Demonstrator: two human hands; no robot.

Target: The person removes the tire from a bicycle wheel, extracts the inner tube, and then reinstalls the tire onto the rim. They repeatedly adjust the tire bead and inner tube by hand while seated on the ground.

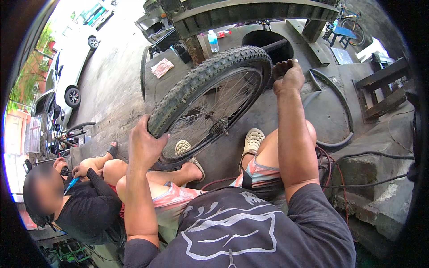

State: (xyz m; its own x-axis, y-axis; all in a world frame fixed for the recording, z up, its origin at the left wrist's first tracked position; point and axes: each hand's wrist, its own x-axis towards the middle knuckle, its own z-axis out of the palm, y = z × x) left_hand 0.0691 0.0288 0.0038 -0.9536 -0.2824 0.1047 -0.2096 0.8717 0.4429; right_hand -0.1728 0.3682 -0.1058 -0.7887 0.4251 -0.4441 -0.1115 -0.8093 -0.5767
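The wheel (218, 127) is between the two hands: the left hand (149, 143) is on its near left edge, and the right hand (289, 77) is beside its far right edge. Behind the wheel stands a bottle (213, 41); to the left of it lies a cloth (161, 68), and to the right there is a container (257, 37). Another person (89, 201) is at the left, with a car (69, 78) farther behind. At the far right stands a stool (342, 32).
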